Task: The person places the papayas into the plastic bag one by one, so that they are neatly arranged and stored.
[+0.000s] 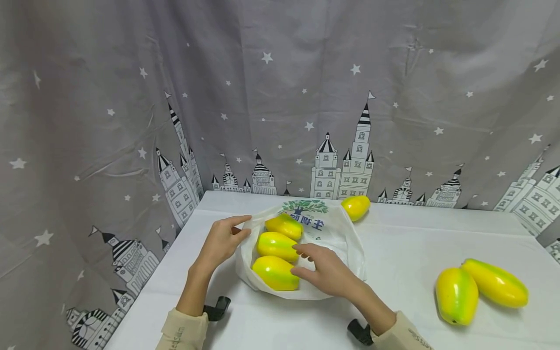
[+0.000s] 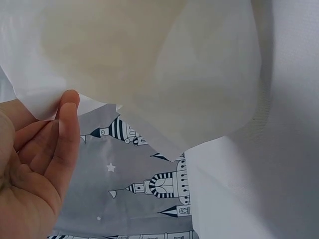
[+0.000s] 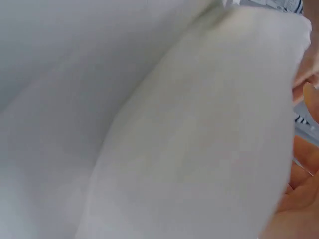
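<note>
A white plastic bag with a printed green tree lies open on the table. Inside it, on the left, three glossy yellow-green papayas sit in a row: the back papaya, the middle papaya and the front papaya. My left hand pinches the bag's left rim, and the left wrist view shows fingertips on the plastic edge. Over the bag's mouth reaches my right hand, fingers loosely bent and thumb apart, its tips right beside the middle and front papayas. The bag hides much of this hand in the right wrist view.
Another papaya lies behind the bag near the back edge. Two more, an upright-looking papaya and a slanted papaya, lie together at the right. A grey castle-print curtain hangs behind the white table.
</note>
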`<state>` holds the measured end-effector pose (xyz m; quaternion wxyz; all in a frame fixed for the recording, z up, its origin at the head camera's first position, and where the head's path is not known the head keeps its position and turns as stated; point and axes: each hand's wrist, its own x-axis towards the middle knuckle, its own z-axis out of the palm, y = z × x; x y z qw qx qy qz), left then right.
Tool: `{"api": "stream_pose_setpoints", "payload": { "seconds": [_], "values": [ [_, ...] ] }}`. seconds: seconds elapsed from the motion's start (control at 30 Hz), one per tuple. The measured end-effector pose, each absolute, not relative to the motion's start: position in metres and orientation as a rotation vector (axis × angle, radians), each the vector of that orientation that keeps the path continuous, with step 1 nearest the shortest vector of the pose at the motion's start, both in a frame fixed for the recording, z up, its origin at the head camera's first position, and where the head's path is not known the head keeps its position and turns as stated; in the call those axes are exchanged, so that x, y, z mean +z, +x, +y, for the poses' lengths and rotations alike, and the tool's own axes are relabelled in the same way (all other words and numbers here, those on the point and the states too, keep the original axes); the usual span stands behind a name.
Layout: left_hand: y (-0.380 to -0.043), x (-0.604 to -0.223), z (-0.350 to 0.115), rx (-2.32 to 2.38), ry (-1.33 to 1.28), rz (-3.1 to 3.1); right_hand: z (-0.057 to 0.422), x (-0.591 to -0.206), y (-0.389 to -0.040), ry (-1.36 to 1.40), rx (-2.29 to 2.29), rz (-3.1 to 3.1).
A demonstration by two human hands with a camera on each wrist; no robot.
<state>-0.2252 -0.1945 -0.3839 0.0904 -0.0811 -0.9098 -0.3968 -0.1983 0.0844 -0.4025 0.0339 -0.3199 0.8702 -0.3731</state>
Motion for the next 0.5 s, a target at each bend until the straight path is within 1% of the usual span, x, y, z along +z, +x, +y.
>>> {"api": "stream_pose_setpoints", "payload": {
  "seconds": [0.33,0.5],
  "values": [
    [-0.224,-0.384,-0.195,-1.193,-0.236,-2.709,0.127,-0.401,-0.186,-0.883,-1.361,2.907],
    [-0.224,-0.382,-0.196,-1.160,-0.239,-2.711,0.147,-0.403,-0.184,-0.875,-1.443,3.025]
  ]
}}
